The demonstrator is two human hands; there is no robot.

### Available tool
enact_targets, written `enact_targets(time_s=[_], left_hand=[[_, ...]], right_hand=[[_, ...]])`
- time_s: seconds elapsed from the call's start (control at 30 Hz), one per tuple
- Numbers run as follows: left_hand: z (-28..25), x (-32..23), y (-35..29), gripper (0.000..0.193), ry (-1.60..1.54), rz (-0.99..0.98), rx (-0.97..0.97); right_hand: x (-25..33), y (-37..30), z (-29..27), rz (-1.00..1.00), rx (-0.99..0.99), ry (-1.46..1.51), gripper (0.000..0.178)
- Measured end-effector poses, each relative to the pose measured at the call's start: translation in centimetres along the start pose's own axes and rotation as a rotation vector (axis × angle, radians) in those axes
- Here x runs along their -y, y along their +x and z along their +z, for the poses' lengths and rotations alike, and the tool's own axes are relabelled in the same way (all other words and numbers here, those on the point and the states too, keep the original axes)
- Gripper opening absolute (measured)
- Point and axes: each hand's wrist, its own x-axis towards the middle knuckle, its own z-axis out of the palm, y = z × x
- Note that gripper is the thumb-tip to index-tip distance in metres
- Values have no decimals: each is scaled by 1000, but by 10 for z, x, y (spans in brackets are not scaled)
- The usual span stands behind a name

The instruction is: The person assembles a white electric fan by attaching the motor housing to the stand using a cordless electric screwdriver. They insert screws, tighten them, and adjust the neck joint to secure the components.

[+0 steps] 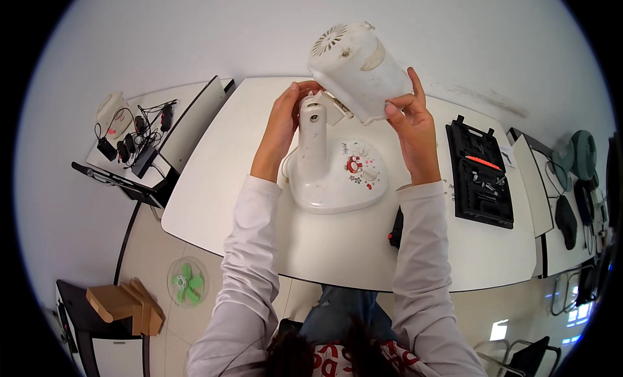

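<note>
A white fan motor housing (363,68) with a slotted round end is tilted above the white fan stand (313,140). My right hand (414,127) grips the housing's lower right end between thumb and fingers. My left hand (285,120) is closed round the top of the stand's post, its fingertips partly hidden behind it. Between post and housing shows a joint piece with a metal part (342,106). The stand's rounded base (341,198) rests upright on the table and carries knobs and a red cartoon print.
On the white table (214,182), an open black tool case (480,175) lies to the right, small metal parts beside it. A black tool with red (395,231) is partly hidden by my right sleeve. Green fan blades (187,281) lie on the floor; cables (146,130) cover the left table.
</note>
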Motion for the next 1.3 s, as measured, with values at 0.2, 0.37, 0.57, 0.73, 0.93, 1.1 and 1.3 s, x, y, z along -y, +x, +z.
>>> enact_targets(time_s=[0.2,0.37,0.57,0.73,0.93,1.1,1.3], left_hand=[[-1,8,-8,54,-6,-33,-15],[1,11,-10,54,30,-26,-54],[7,12,-15,54,136,-6,-133],[38,28,-68,43,409,565,-571],[148,45,-138,27,483,343,-40],[171,78,-139,26,456,255,-2],[170,86,-114,19,445,329,76]], right_hand=[[2,-4,-14,33,10,-32,12],[17,-7,-29,1,-18,-18,12],[55,-25,-63,57,-192,-94,14],[54,-79,-104,238,-57,-407,12],[30,-144,-85,373,-13,-290,10],[16,-165,-83,569,-137,-33,11],[12,-151,-110,548,22,-246,15]])
